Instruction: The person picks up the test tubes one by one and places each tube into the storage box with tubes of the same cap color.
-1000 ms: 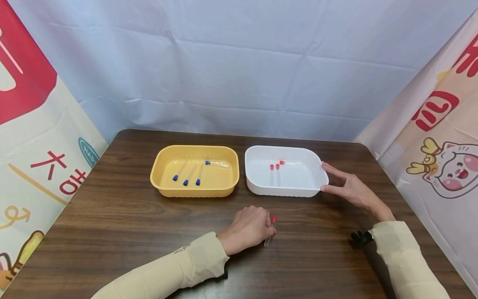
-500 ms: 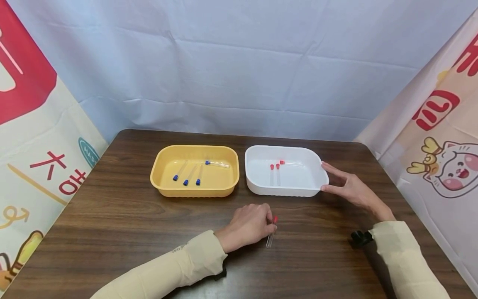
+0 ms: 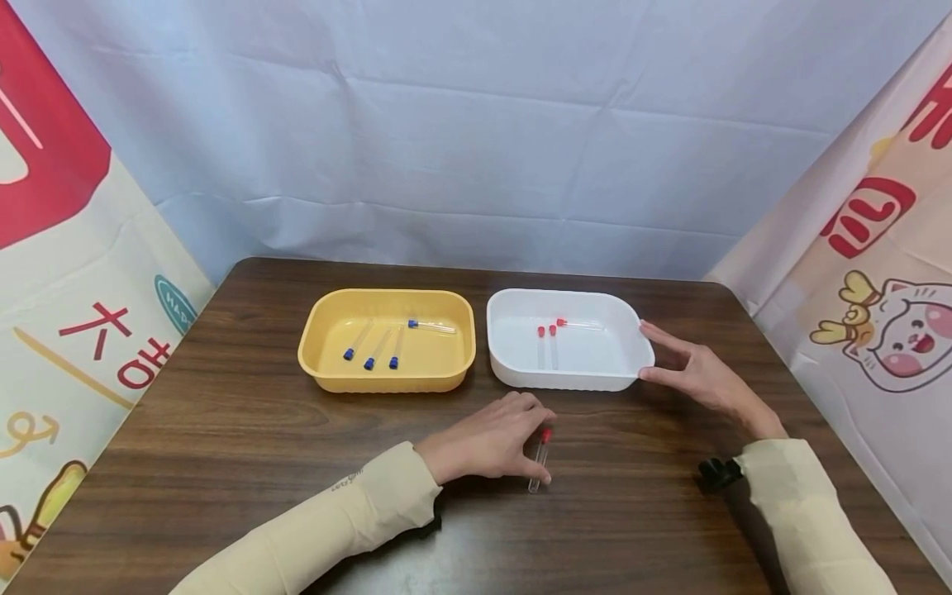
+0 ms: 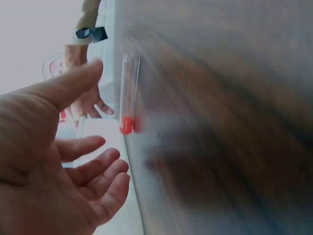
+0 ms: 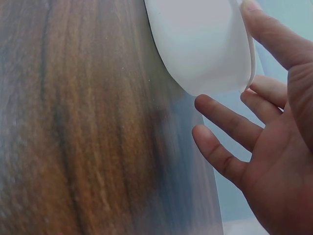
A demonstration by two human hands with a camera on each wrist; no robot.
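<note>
A clear test tube with a red cap (image 3: 546, 435) lies on the table in front of the white tray; the left wrist view shows the tube (image 4: 128, 93) too. My left hand (image 3: 492, 438) is spread around it in the head view, thumb near the tube's lower end. In the left wrist view that hand (image 4: 63, 161) has its fingers apart, with nothing between them. At the right end of the white tray (image 3: 565, 382), my right hand (image 3: 702, 376) touches the wall with extended thumb and fingers. The right wrist view has its thumb (image 5: 274, 36) at the tray's rim.
Inside the white tray lie 3 red-capped tubes (image 3: 554, 347). To its left stands a yellow tray (image 3: 387, 384) holding several blue-capped tubes (image 3: 375, 355). Both trays are on a dark wooden table (image 3: 223, 430), with a pale cloth (image 3: 476, 149) hanging behind.
My left hand, earlier pinching the red-capped tube, has spread its fingers and let go of it, drawing slightly left. My right hand stays at the white tray.
</note>
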